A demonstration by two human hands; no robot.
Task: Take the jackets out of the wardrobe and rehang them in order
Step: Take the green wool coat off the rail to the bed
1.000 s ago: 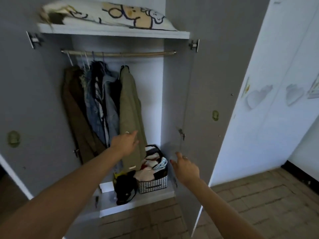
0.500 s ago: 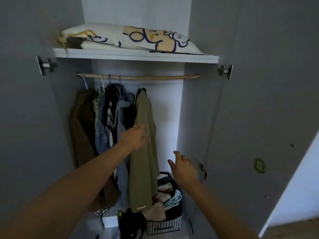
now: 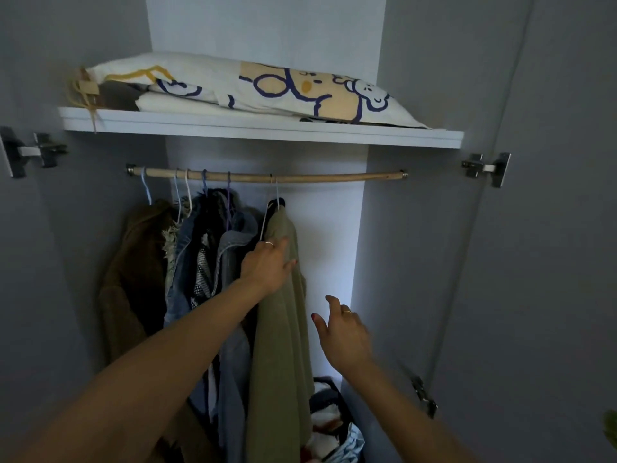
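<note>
Jackets hang bunched toward the left end of the wooden rail, and the olive jacket is the rightmost, a little apart from the rest. Your left hand lies on its shoulder just below the rail, fingers straight and flat on the cloth, holding nothing. Your right hand hovers to the right of that jacket, well below the rail, fingers loose and empty.

To take it out cleanly, go for the thin white hanger, not the cloth: lift the hook straight up off the rail, then draw it toward you, steadying the body with the other hand so the sleeves don't drag its neighbours.

The olive cloth looks soft, matte and heavy-draping. Left of it along the rail hang a faded denim jacket, some dark and patterned pieces, and a brown fuzzy coat at the far left. The rail is pale round wood, bowed slightly, with metal end caps.
</note>
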